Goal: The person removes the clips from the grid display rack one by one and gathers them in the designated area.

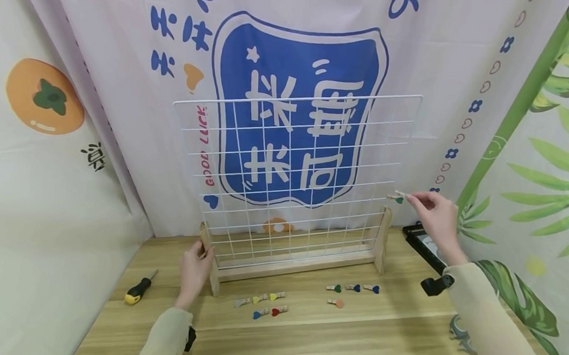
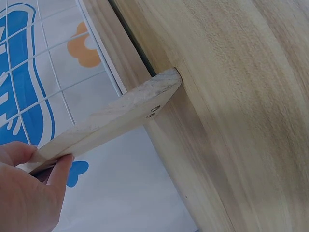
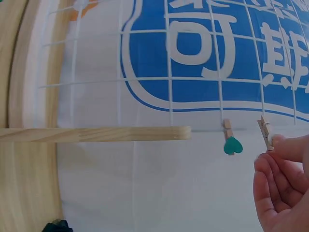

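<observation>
A white wire grid [image 1: 303,171] stands in a wooden base [image 1: 295,266] on the table. My left hand [image 1: 195,267] grips the top of the base's left upright [image 2: 111,116] between thumb and fingers. Over at the grid's right edge, my right hand [image 1: 435,214] pinches a small wooden clothespin [image 3: 265,133], its tip right at the edge wire. Fingertips partly hide this clothespin. Beside it, a clothespin with a green heart [image 3: 233,145] is clipped to the same edge wire.
Several heart clothespins lie before the base, including a red one [image 1: 279,310] on the left and an orange one [image 1: 335,303] on the right. A screwdriver [image 1: 140,289] lies at the left. Behind the right forearm is a black-edged object [image 1: 423,248]. Printed curtains [image 1: 130,127] surround the table.
</observation>
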A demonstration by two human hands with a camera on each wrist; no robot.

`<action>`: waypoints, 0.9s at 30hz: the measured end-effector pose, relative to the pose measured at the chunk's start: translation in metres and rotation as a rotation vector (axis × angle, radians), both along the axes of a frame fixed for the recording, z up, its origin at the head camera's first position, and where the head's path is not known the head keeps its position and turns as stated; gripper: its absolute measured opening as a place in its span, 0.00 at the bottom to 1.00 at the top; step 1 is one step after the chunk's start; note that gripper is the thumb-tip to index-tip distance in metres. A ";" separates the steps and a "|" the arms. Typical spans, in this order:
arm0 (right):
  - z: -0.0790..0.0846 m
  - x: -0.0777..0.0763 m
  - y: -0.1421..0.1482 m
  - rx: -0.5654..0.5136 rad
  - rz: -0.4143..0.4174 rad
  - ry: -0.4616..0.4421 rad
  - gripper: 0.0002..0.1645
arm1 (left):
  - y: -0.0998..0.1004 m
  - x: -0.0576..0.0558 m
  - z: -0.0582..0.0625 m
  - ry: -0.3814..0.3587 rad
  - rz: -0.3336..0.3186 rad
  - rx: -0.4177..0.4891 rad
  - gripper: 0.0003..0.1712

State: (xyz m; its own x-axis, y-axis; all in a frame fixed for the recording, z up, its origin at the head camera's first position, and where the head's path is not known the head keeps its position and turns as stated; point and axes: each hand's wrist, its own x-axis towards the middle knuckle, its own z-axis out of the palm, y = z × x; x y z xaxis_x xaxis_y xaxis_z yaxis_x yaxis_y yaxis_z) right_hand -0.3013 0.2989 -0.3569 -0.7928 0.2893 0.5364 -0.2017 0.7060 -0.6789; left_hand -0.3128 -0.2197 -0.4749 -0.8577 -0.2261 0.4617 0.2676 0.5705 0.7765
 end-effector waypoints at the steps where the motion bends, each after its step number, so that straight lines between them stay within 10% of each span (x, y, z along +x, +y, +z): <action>1: -0.004 0.002 -0.001 0.001 0.005 0.010 0.20 | 0.000 0.000 -0.001 0.000 0.000 0.000 0.03; 27: -0.137 0.054 -0.056 0.071 0.242 -0.223 0.04 | 0.001 0.001 0.002 0.003 0.015 -0.019 0.05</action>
State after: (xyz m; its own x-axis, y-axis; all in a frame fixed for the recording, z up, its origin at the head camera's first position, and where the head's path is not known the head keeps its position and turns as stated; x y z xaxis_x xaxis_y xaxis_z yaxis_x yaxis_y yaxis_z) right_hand -0.2476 0.2432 -0.4939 -0.9340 0.0462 0.3543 -0.2216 0.7032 -0.6756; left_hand -0.3121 -0.2183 -0.4727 -0.8526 -0.2306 0.4690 0.2614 0.5890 0.7647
